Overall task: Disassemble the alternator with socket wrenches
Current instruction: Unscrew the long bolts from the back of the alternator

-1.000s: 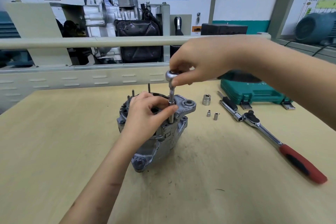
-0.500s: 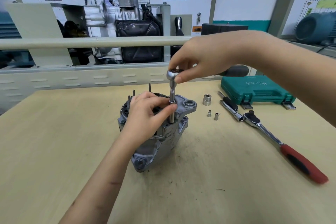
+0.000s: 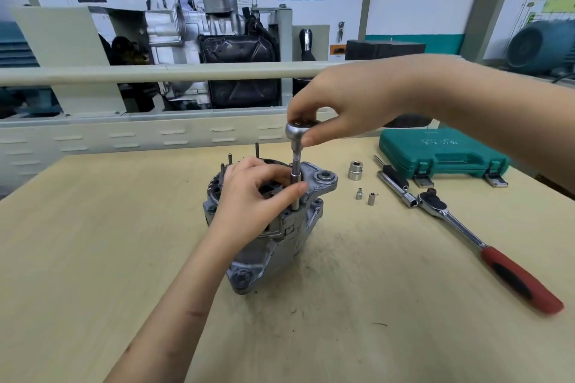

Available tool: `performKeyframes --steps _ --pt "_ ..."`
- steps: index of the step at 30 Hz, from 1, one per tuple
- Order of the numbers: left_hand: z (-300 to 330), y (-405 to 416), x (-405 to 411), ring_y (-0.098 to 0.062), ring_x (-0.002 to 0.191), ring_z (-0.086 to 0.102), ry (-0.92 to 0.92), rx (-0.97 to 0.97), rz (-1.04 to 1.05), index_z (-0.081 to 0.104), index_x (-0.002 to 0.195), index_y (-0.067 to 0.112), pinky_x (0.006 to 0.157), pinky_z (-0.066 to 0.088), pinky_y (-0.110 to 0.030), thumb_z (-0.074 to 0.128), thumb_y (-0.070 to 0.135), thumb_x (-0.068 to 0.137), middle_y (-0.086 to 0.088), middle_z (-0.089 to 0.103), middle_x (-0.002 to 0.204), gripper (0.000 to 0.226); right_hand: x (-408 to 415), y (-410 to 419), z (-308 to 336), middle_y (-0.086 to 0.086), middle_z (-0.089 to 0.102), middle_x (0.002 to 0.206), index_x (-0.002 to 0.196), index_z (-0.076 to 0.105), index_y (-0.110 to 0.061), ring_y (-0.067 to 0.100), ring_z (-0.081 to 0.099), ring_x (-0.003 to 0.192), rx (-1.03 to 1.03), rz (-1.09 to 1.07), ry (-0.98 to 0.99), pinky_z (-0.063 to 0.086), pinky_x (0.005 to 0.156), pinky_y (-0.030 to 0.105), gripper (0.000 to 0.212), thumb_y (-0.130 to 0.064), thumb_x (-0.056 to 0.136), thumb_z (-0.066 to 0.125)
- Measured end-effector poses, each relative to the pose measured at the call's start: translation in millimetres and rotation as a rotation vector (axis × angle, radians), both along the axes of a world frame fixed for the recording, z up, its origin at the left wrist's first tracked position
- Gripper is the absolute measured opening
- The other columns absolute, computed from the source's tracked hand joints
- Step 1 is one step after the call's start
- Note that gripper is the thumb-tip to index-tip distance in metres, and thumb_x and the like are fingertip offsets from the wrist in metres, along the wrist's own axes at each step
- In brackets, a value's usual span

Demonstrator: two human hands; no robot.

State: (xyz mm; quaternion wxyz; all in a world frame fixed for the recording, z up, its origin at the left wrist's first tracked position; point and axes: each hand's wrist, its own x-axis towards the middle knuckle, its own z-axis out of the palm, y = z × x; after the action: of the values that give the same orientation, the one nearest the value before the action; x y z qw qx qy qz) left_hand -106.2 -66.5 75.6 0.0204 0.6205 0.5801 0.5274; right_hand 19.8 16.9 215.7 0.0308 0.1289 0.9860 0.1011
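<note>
A grey metal alternator (image 3: 280,236) stands on the wooden table (image 3: 93,242), studs pointing up from its far side. A small socket wrench stands upright on it, its extension shaft (image 3: 295,179) rising from a bolt near the mounting ear. My right hand (image 3: 345,102) pinches the wrench's round ratchet head (image 3: 295,130) from above; the handle is hidden under my palm. My left hand (image 3: 258,196) rests on the alternator's top and holds the lower shaft between thumb and fingers.
To the right lie a large socket (image 3: 355,170), two small sockets (image 3: 365,197), an extension bar (image 3: 395,182) and a red-handled ratchet (image 3: 485,249). A closed green tool case (image 3: 441,149) sits at the back right. A rail and an engine display stand behind the table.
My right hand has turned slightly on the ratchet head. The wrench, the alternator and my left hand stay where they were.
</note>
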Motion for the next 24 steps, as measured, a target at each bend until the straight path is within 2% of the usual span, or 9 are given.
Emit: performKeyframes --steps 4,7,9,11,13,16,18,21,24 --pt "-2.8 0.5 -5.4 0.021 0.087 0.038 0.058 0.003 -0.039 0.062 0.090 0.039 0.096 0.033 -0.046 0.062 0.050 0.072 0.025 0.047 0.078 0.021 0.9 3.3 3.3 -0.020 0.052 0.086 0.094 0.054 -0.027 0.010 0.052 0.090 -0.092 0.079 0.018 0.040 0.081 0.023 0.008 -0.033 0.088 0.053" --pt "-3.2 1.4 -6.7 0.025 0.087 0.037 0.071 -0.006 -0.030 0.063 0.086 0.036 0.097 0.030 -0.043 0.066 0.036 0.076 0.024 0.048 0.078 0.011 1.5 2.7 5.2 -0.024 0.051 0.085 0.087 0.048 -0.038 0.009 0.052 0.093 -0.106 0.087 0.007 0.038 0.082 0.022 0.008 -0.032 0.088 0.054" --pt "-3.9 2.7 -7.1 0.024 0.086 0.039 0.057 -0.005 -0.011 0.066 0.082 0.029 0.098 0.033 -0.046 0.071 0.027 0.076 0.024 0.049 0.076 0.008 0.5 1.6 4.3 -0.019 0.054 0.089 0.092 0.053 -0.032 0.012 0.053 0.092 -0.083 0.056 -0.003 0.040 0.083 0.027 0.005 -0.036 0.088 0.052" --pt "-4.3 4.0 -6.9 0.021 0.083 0.042 0.042 -0.006 -0.001 0.071 0.083 0.020 0.096 0.035 -0.051 0.073 0.025 0.075 0.026 0.050 0.071 0.009 -1.0 -1.3 3.5 -0.007 0.062 0.092 0.100 0.058 -0.017 0.018 0.056 0.086 -0.003 -0.004 -0.002 0.044 0.079 0.033 0.037 -0.047 0.084 0.046" --pt "-4.4 4.2 -5.7 0.020 0.084 0.042 0.027 -0.011 0.007 0.072 0.083 0.019 0.096 0.035 -0.052 0.073 0.026 0.074 0.028 0.052 0.067 0.012 -3.3 -6.2 -0.3 0.001 0.065 0.080 0.091 0.061 -0.010 0.018 0.054 0.069 0.089 -0.054 0.018 0.044 0.065 0.032 0.059 -0.060 0.073 0.035" --pt "-4.0 2.5 -3.4 0.024 0.085 0.038 0.022 0.002 0.007 0.067 0.077 0.031 0.096 0.034 -0.048 0.072 0.033 0.072 0.029 0.050 0.066 0.007 -7.1 -13.0 -7.6 0.001 0.055 0.056 0.065 0.058 -0.009 0.013 0.042 0.049 0.169 -0.135 0.084 0.030 0.047 0.028 0.062 -0.063 0.076 0.030" --pt "-2.3 1.3 -2.2 0.020 0.086 0.039 0.008 0.001 0.004 0.059 0.070 0.044 0.096 0.034 -0.046 0.070 0.039 0.069 0.028 0.053 0.065 0.012 -9.1 -12.0 -7.9 -0.002 0.051 0.050 0.062 0.055 -0.008 0.012 0.039 0.046 0.146 -0.132 0.089 0.029 0.046 0.028 0.057 -0.058 0.082 0.036" --pt "-1.1 1.5 -1.5 0.005 0.086 0.045 -0.007 0.006 0.026 0.056 0.066 0.046 0.093 0.037 -0.048 0.074 0.032 0.070 0.027 0.050 0.068 0.023 -7.0 -7.2 -2.5 -0.008 0.061 0.060 0.077 0.057 -0.009 0.010 0.049 0.057 0.046 -0.068 0.034 0.037 0.053 0.022 0.044 -0.051 0.083 0.044" --pt "0.9 0.0 -0.5 0.011 0.086 0.044 -0.013 0.003 -0.004 0.055 0.069 0.047 0.093 0.038 -0.049 0.067 0.045 0.069 0.029 0.055 0.067 0.012 -1.5 -2.4 0.0 -0.013 0.054 0.079 0.091 0.051 -0.015 0.015 0.050 0.075 0.030 0.006 -0.006 0.039 0.068 0.028 0.028 -0.042 0.086 0.049"
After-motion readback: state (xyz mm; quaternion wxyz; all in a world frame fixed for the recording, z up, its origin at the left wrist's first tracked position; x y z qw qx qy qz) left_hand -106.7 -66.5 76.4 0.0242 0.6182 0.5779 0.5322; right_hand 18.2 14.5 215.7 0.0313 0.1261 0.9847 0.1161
